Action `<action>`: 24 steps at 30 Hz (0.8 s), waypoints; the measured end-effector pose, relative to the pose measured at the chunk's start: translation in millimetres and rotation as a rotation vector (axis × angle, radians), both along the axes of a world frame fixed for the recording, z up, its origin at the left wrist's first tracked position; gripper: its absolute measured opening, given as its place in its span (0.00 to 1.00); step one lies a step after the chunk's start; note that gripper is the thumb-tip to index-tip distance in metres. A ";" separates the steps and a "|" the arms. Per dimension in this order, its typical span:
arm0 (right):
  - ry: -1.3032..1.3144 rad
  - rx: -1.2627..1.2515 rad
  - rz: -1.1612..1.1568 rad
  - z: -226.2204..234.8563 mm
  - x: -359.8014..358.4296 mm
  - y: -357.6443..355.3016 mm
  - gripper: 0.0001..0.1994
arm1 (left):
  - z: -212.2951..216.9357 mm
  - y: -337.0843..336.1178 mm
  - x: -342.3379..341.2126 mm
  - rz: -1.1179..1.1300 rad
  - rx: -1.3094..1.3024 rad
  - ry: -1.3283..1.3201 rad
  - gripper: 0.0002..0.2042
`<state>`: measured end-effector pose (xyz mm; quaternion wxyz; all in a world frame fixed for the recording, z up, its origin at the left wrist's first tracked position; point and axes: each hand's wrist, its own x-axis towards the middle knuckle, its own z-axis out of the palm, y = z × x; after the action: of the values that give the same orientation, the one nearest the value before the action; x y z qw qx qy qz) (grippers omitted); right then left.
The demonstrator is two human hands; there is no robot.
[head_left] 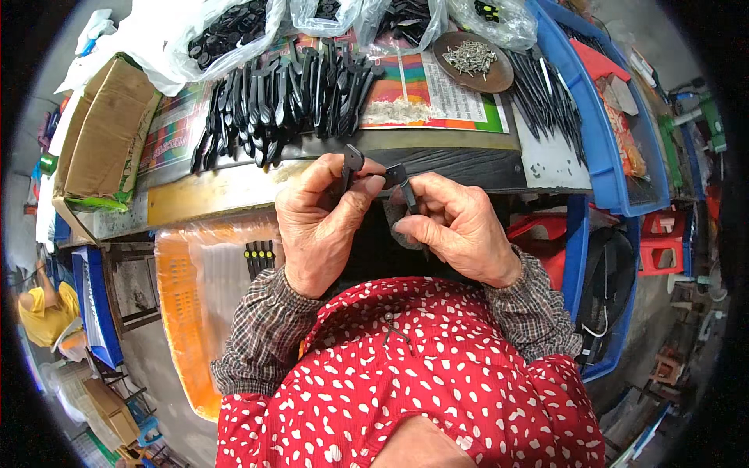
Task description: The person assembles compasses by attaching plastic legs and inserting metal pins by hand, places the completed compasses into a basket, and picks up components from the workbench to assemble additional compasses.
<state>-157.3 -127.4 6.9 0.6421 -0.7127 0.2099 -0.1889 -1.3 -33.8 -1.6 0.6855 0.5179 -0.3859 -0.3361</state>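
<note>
My left hand pinches a small black plastic piece between thumb and fingers, just in front of the table edge. Close beside it, my right hand grips an angled black plastic part whose lower end is hidden by the fingers. The two pieces are held near each other; whether they touch I cannot tell. Beyond my hands, long black plastic handles lie in a heap on the table. A round brown dish of small metal screws stands to their right, beside slim black rods.
Clear bags of black parts line the table's back. At left stands an open cardboard box; at right, a blue tray. An orange crate lined with plastic is below the table. A person in yellow is far left.
</note>
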 end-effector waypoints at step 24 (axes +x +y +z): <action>-0.031 -0.159 -0.036 -30.5 -2.8 3.3 0.14 | -6.4 -7.0 -1.4 0.045 0.068 -0.403 0.07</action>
<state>-160.2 -124.1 -23.6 0.5833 -0.7544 0.1972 -0.2275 -2.7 -40.8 -8.0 0.5837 0.6060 -0.4922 -0.2231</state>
